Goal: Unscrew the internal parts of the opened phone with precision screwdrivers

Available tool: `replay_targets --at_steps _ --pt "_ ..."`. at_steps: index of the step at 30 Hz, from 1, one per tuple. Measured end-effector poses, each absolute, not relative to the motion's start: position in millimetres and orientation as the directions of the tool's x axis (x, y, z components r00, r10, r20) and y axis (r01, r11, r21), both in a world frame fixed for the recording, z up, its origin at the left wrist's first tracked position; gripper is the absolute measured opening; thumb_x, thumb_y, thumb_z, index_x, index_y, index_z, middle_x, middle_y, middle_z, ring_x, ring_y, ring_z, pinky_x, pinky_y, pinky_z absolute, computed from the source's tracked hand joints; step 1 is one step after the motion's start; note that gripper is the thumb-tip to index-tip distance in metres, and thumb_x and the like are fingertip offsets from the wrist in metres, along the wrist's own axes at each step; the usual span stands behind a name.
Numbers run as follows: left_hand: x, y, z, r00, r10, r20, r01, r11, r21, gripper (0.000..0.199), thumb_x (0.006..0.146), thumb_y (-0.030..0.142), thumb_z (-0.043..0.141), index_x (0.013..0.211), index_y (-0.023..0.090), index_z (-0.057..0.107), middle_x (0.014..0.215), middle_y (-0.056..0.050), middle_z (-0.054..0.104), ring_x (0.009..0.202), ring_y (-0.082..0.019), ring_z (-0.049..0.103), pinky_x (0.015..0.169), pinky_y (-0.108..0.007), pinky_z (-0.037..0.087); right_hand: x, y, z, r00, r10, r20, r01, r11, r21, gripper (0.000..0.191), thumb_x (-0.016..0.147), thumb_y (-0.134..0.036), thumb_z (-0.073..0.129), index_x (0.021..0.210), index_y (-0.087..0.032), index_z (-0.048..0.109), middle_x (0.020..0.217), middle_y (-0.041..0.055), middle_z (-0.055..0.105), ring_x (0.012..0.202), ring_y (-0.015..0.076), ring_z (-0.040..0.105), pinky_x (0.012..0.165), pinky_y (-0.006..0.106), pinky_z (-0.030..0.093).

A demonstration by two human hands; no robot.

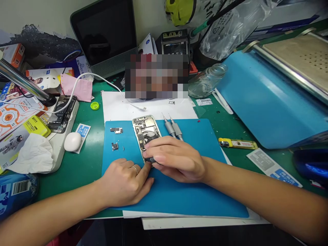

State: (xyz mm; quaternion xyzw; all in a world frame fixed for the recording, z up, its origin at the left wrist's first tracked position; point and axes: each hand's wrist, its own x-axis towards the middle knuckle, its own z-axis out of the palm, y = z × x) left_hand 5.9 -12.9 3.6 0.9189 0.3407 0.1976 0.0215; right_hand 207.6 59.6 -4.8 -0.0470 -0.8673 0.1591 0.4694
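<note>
Resting at the left of the frame are a crumpled white tissue (36,153), then a partly disassembled phone (60,118) and a rounded white case (72,142) lying on a small card. A bright green cap (94,106) sits on the dark green tabletop (91,147), below the black-screened monitor (105,34) at the upper left. On the left part of the blue work mat (194,198) lie two small circuit pieces, a longer component (116,130) above a darker component (115,147). Below them is the left hand (125,181), a ring on one finger; its fingers are folded inward, the forefinger reaching to the lower end of the opened smartphone (148,131). Whether these fingers grip anything cannot be told. That smartphone lies at the centre of the frame, on the mat, its internals exposed. Just right of it, two grey screwdrivers (172,129) lie side by side, tips toward the top of the frame. The right hand (176,162) covers the smartphone's lower part, fingers closed around a dark-handled tool (150,159). Farther right are a tilted glass jar (207,81) and a yellow-ended tube (237,143).
</note>
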Motion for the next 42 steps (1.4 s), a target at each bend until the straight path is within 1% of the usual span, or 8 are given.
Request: replay_targets --at_steps 7,13,19,28,35,42 --pt "6.3 -13.3 3.5 0.687 0.630 0.362 0.614 -0.770 0.174 0.027 0.099 0.028 0.050 0.085 0.013 0.068 0.056 0.001 0.058 0.048 -0.017 0.055 0.046 -0.035 0.039 207.8 59.0 -3.8 -0.552 0.244 0.797 -0.057 0.943 -0.328 0.054 0.091 -0.004 0.053 0.143 -0.012 0.039 0.099 0.0113 0.073 0.097 0.0205 0.068 0.087 0.040 0.064" --pt "6.2 -13.0 4.9 0.692 0.631 0.351 0.617 -0.769 0.165 0.028 0.100 0.028 0.048 0.091 0.011 0.069 0.057 0.001 0.059 0.050 -0.017 0.057 0.047 -0.035 0.040 206.1 57.2 -1.3 -0.553 0.303 0.776 -0.040 0.921 -0.388 0.052 0.092 -0.004 0.055 0.141 -0.014 0.042 0.097 0.0096 0.073 0.096 0.0191 0.069 0.085 0.038 0.063" --pt "6.8 -12.7 4.5 0.688 0.632 0.357 0.620 -0.768 0.163 0.029 0.100 0.028 0.048 0.089 0.012 0.069 0.056 0.001 0.058 0.049 -0.017 0.056 0.046 -0.035 0.039 205.5 54.5 -0.8 -0.561 0.321 0.763 -0.065 0.902 -0.427 0.049 0.091 -0.002 0.056 0.137 -0.014 0.044 0.095 0.0090 0.072 0.097 0.0192 0.068 0.086 0.039 0.062" --pt "6.4 -12.9 4.5 0.687 0.631 0.361 0.618 -0.768 0.167 0.029 0.100 0.028 0.047 0.089 0.012 0.069 0.057 0.001 0.058 0.049 -0.016 0.056 0.045 -0.034 0.041 205.9 55.5 -2.5 -0.554 0.317 0.770 -0.052 0.910 -0.412 0.051 0.094 -0.006 0.053 0.143 -0.016 0.040 0.097 0.0082 0.073 0.097 0.0178 0.069 0.085 0.039 0.063" --pt "6.1 -13.3 4.5 0.686 0.633 0.358 0.621 -0.766 0.164 0.029 0.100 0.028 0.047 0.091 0.011 0.069 0.057 0.001 0.059 0.050 -0.016 0.056 0.045 -0.034 0.040 206.1 56.4 -5.7 -0.552 0.311 0.774 -0.070 0.907 -0.415 0.059 0.091 -0.004 0.056 0.146 -0.015 0.037 0.100 0.0103 0.073 0.099 0.0190 0.068 0.085 0.041 0.063" --pt "6.6 -13.2 5.1 0.687 0.631 0.361 0.618 -0.768 0.167 0.028 0.100 0.027 0.047 0.090 0.011 0.068 0.057 0.001 0.059 0.049 -0.015 0.057 0.047 -0.033 0.037 205.2 56.3 -3.4 -0.555 0.307 0.773 -0.074 0.908 -0.413 0.057 0.089 0.000 0.058 0.142 -0.013 0.041 0.099 0.0110 0.071 0.099 0.0199 0.068 0.087 0.039 0.063"
